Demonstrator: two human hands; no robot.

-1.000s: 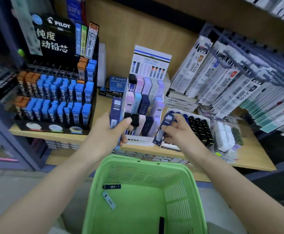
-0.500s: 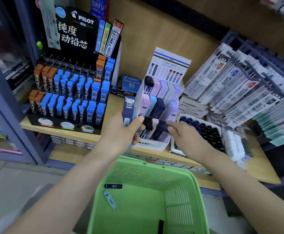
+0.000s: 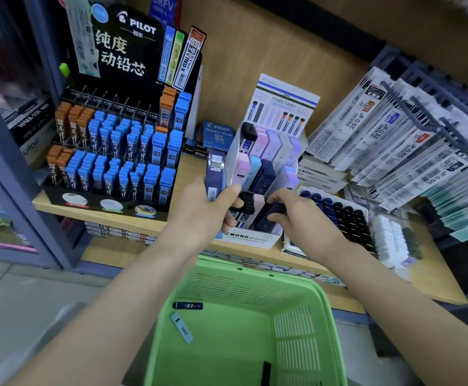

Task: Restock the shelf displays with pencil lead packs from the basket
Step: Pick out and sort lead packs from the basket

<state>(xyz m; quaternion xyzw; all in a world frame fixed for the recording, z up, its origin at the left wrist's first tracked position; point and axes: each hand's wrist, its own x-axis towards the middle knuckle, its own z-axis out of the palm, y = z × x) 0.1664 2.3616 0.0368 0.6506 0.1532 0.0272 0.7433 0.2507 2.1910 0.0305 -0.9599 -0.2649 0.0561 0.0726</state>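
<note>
1. My right hand (image 3: 302,215) has come down onto the display box (image 3: 251,238). The dark pack (image 3: 271,215) it held tilted in the air a second ago now stands in the front row, at the box's 5 o'clock corner.
2. Its fingers still pinch the top of that pack, so it is seated but not let go.
3. My left hand (image 3: 207,213) has barely moved. Its fingers stay wrapped round a stack of packs (image 3: 215,174), upright at 9 o'clock of the box.
4. One more pack is placed, I judge. Three loose packs (image 3: 187,305) remain in the basket (image 3: 255,285) at 6 o'clock.
</note>
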